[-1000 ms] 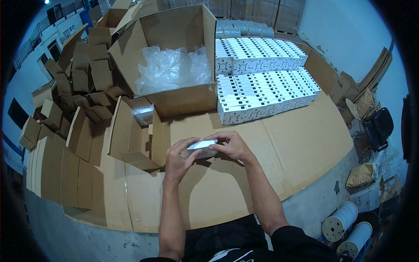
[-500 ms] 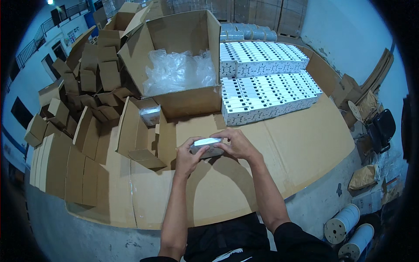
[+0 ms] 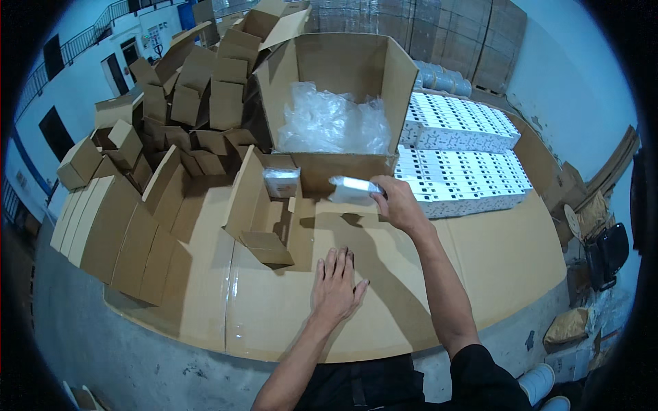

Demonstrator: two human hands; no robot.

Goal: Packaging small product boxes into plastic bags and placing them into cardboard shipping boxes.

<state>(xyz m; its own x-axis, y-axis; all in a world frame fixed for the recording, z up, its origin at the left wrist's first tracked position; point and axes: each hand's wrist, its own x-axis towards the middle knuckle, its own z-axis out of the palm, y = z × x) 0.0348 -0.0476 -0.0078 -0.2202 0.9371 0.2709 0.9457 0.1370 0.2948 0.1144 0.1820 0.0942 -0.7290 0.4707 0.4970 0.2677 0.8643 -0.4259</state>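
Slippage is the risk: the right hand [image 3: 397, 203] is pinching a small plastic-wrapped packet [image 3: 353, 189] by one end, far of centre, just near of the big open carton [image 3: 343, 75], so it could drop; the left hand [image 3: 336, 288] is lying flat, fingers spread, on the cardboard surface [image 3: 480, 274]; the packet's contents are blurred

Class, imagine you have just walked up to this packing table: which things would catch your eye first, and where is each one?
First, the right hand holding a small plastic-wrapped item above the cardboard-covered table, in front of the big open carton full of clear plastic bags. To its right lie rows of small white boxes; to the left rises a heap of small folded cardboard boxes. The left hand rests flat on the table.
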